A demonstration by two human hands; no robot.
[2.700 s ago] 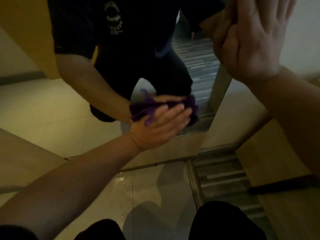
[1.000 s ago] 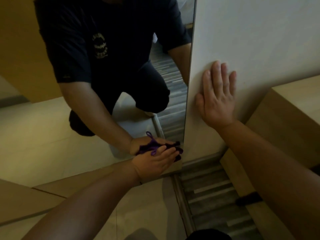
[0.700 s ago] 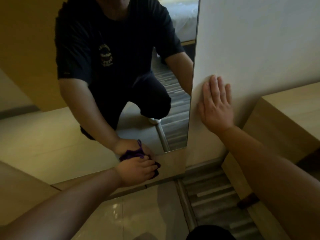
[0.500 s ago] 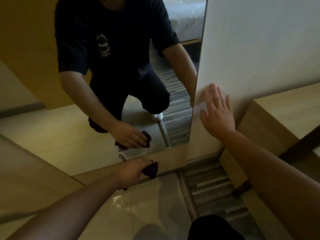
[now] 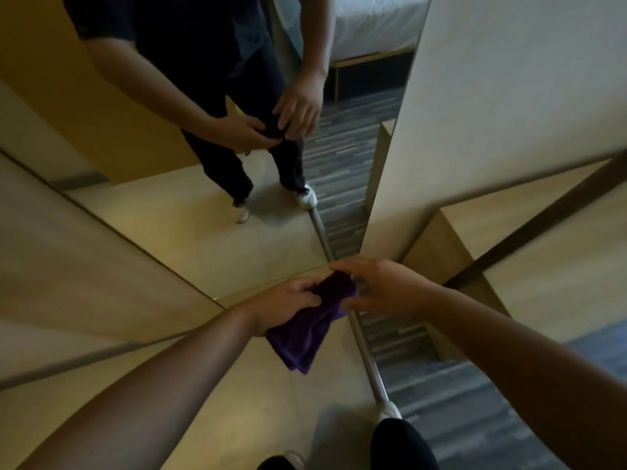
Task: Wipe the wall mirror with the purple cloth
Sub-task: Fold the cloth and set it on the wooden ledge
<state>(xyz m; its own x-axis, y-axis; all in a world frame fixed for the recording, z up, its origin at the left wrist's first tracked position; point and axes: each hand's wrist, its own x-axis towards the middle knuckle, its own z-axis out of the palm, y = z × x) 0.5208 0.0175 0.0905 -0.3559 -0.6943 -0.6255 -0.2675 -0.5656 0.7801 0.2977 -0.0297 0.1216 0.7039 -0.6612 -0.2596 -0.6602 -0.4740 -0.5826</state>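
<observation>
Tall frameless wall mirror ahead, reaching down to the floor. Right of it, plain pale wall panel, then low light wooden cabinet. Before the mirror's bottom edge, bunched purple cloth, between left hand and right hand.

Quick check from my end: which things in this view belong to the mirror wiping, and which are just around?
Part of the job:
purple cloth, gripped in the left hand
right hand, fingers open beside the cloth
wall mirror

Just around:
wooden cabinet on the right
metal floor strip
bed, seen only as a reflection
</observation>
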